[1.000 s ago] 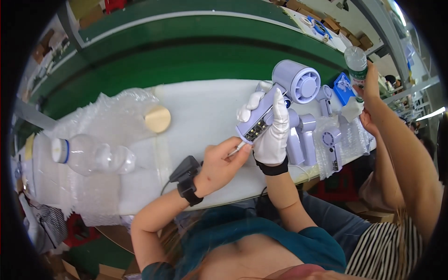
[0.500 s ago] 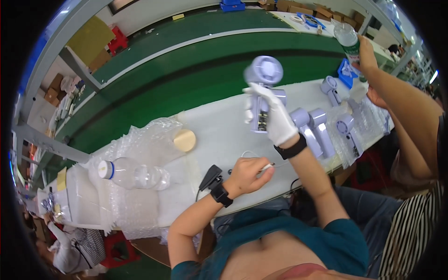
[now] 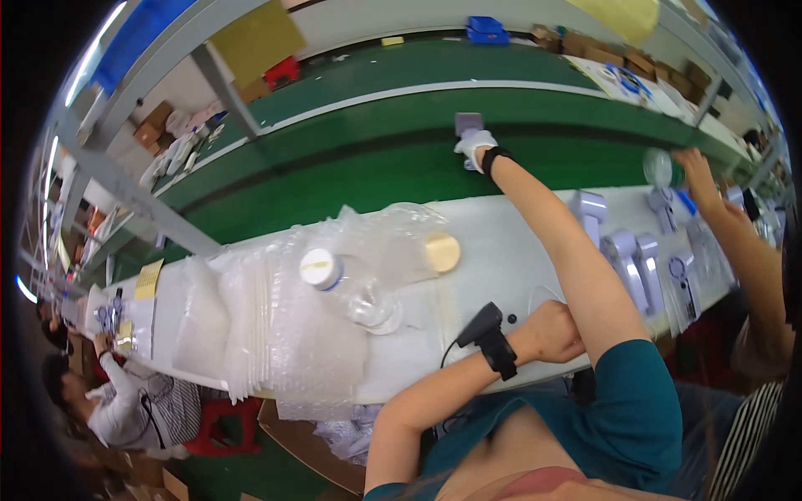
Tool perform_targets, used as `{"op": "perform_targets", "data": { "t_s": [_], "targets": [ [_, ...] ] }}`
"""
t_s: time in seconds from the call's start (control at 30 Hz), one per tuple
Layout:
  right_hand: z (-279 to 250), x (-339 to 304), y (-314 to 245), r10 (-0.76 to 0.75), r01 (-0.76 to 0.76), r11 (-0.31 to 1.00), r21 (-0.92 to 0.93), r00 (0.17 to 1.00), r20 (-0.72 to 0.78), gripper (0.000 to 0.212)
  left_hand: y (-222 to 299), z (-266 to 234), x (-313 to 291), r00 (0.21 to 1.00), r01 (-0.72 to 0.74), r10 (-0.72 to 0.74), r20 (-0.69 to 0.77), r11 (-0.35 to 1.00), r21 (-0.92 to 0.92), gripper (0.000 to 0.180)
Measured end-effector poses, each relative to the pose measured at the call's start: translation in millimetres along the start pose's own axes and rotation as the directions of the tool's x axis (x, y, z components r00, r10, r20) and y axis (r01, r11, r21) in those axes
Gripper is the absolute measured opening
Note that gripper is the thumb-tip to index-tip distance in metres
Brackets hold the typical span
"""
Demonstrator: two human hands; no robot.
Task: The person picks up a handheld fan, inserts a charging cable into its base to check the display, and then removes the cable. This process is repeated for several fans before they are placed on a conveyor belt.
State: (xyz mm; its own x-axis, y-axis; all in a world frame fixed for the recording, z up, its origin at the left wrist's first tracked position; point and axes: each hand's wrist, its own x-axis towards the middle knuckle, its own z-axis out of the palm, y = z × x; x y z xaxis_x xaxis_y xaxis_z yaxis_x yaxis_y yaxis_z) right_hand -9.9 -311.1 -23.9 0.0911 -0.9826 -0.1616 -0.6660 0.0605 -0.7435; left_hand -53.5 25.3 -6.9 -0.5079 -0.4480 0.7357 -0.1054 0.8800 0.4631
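Note:
My right hand (image 3: 476, 146), in a white glove with a black wristband, reaches far out over the green belt. Its fingers wrap around a lavender handheld fan (image 3: 469, 123), whose head points away from me. My bare left hand (image 3: 551, 331) is closed low over the near table edge. My right arm covers its fingertips, and a thin white cable (image 3: 547, 292) loops beside it. A black clip-like device (image 3: 482, 323) with a cord lies by the left wrist. Several lavender fans, among them an upright-looking fan (image 3: 591, 209) and a paired fan (image 3: 622, 259), rest right of my right arm.
A large clear bottle (image 3: 359, 292) with a white cap lies on stacked bubble wrap (image 3: 309, 367) at left. Beside it is a round cream disc (image 3: 442, 253). A co-worker's hand (image 3: 697, 175) is near another clear bottle (image 3: 657, 167) at right. A grey post (image 3: 167, 213) stands at left.
My right hand has carried the fan away from me, from above the white table to over the green belt. The view has shifted left. The co-worker's bottle has come lower.

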Motion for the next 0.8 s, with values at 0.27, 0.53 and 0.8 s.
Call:
{"op": "perform_targets", "data": {
  "t_s": [0.27, 0.53, 0.8],
  "targets": [
    [-52, -107, -30, -0.477, 0.384, 0.731, -0.564, 0.879, -0.020, 0.050, 2, -20, -5, 0.991, 0.112, -0.112, -0.076, 0.994, -0.002, 0.007],
    [-136, -183, 46, -0.019, 0.009, 0.506, -0.862, 1.000, 0.000, 0.060, -5, -16, 1, 0.995, 0.100, -0.100, -0.030, 0.995, -0.002, 0.007],
    [-139, -199, 95, -0.222, 0.043, 0.765, -0.642, 0.954, -0.201, 0.064, -9, -28, 6, 0.954, 0.230, -0.226, -0.198, 0.973, -0.004, 0.011]
  ]
}}
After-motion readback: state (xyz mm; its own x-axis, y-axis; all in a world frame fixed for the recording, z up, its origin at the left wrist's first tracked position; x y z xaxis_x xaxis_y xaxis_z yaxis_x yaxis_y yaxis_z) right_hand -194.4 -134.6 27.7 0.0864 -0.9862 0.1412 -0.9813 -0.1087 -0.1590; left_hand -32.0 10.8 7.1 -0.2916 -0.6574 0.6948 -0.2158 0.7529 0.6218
